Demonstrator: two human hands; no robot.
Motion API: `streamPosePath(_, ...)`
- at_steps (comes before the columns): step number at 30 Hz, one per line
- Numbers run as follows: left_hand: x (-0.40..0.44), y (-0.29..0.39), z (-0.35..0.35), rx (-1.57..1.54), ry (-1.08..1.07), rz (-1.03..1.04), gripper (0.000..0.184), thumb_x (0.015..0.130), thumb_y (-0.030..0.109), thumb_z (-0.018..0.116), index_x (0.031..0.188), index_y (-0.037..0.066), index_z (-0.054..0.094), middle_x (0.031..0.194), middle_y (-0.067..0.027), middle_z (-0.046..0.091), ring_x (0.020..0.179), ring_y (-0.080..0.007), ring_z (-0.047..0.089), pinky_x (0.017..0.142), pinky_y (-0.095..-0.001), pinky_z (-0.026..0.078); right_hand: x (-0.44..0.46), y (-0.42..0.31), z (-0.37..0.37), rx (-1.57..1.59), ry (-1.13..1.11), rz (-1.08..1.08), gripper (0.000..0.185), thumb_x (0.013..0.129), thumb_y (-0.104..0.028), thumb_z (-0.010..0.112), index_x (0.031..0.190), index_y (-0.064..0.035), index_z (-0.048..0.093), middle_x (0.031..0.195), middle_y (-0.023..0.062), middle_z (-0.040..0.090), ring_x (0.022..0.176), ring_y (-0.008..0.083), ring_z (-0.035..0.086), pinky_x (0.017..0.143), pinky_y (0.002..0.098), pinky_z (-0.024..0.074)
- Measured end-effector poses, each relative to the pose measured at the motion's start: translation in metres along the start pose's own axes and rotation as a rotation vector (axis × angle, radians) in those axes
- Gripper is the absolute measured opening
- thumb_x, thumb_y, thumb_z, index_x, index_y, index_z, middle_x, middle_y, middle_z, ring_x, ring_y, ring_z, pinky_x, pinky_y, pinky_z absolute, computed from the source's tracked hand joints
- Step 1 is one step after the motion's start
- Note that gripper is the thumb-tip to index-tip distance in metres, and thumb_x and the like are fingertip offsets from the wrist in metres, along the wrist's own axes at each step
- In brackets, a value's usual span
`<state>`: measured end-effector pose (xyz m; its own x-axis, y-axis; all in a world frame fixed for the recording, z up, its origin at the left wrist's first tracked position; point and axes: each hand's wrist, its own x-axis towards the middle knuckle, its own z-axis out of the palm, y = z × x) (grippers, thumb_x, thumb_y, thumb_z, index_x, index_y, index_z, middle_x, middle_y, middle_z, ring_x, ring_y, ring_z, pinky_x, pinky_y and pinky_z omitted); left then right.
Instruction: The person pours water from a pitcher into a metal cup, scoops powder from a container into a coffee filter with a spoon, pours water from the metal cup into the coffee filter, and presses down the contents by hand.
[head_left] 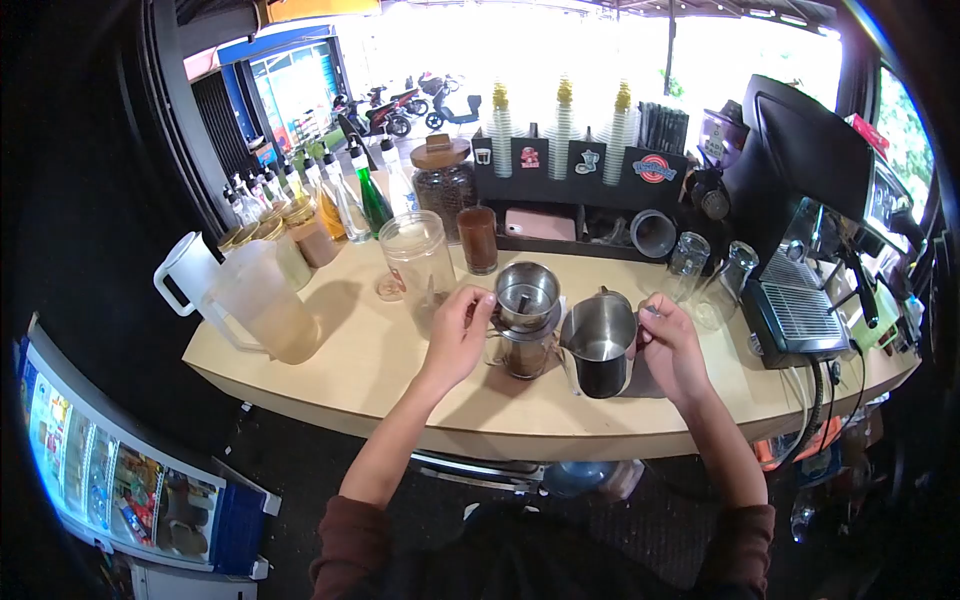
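Note:
My right hand (672, 342) grips the handle of a stainless steel milk pitcher (603, 372), which is held to the right of the glass with its open top facing me. My left hand (460, 335) pinches the left side of a metal drip coffee filter (527, 292). This filter sits over a glass mug (526, 358) with something brown inside. Inside the filter a small dark upright piece shows. Close behind my left hand stands a tall clear plastic jar (412, 262). A glass of brown powder or liquid (478, 243) is just beyond the filter.
Two plastic pitchers (268, 312) stand on the left of the wooden counter (390, 390), near syrup bottles (370, 195). A coffee bean jar (442, 190) and a black cup holder (555, 165) line the back. Glass carafes (728, 285) and an espresso machine (800, 305) are at right.

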<state>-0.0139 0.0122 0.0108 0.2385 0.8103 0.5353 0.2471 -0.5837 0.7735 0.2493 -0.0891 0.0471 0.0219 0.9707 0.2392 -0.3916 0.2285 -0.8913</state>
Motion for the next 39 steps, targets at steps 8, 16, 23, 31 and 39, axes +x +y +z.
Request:
streamPosePath(8,-0.01,0.002,-0.041,0.01,-0.011,0.097,0.025,0.092,0.013,0.058,0.112,0.001,0.05,0.104,-0.0133,0.052,0.086,-0.0201,0.057,0.075,-0.03,0.048,0.002,0.015,0.055,0.054,-0.053,0.039,0.013,0.089,-0.01,0.06,0.086,-0.0073,0.047,0.075,0.0033,0.054,0.065,0.0143,0.054,0.065,0.0308,0.0483)
streamPosePath(16,-0.047,-0.05,-0.187,-0.038,0.591,0.092,0.041,0.092,0.015,0.057,0.127,0.001,0.042,0.122,-0.0111,0.047,0.112,-0.0198,0.047,0.098,-0.0353,0.034,0.022,0.07,0.168,0.1,-0.113,0.077,0.012,0.09,-0.01,0.059,0.086,-0.0064,0.049,0.076,0.0042,0.055,0.068,0.0151,0.057,0.065,0.0292,0.0472)
streamPosePath(23,-0.04,-0.123,-0.294,-0.294,0.915,-0.114,0.059,0.097,0.035,0.048,0.14,0.0,0.028,0.141,-0.0131,0.035,0.133,-0.0231,0.031,0.111,-0.0348,0.02,0.06,0.178,0.22,0.145,-0.08,0.114,0.014,0.089,-0.008,0.058,0.08,-0.0066,0.048,0.07,0.0053,0.052,0.065,0.0184,0.054,0.064,0.0298,0.0429)
streamPosePath(31,-0.001,-0.137,-0.35,-0.625,0.703,-0.131,0.068,0.098,0.05,0.036,0.141,-0.003,0.033,0.146,-0.0165,0.035,0.136,-0.0243,0.031,0.112,-0.0358,0.022,0.074,0.254,0.236,0.236,0.023,0.114,0.016,0.087,-0.006,0.059,0.077,-0.0077,0.047,0.065,0.0015,0.047,0.064,0.0128,0.048,0.063,0.0284,0.0388)
streamPosePath(39,0.026,-0.147,-0.367,-0.758,0.587,-0.223,0.064,0.097,0.046,0.035,0.135,-0.005,0.043,0.142,-0.0146,0.043,0.136,-0.0226,0.033,0.114,-0.0372,0.021,0.065,0.267,0.239,0.259,0.141,0.043,0.015,0.089,-0.004,0.057,0.079,-0.0066,0.046,0.068,0.0036,0.049,0.061,0.0163,0.051,0.062,0.0308,0.0422)
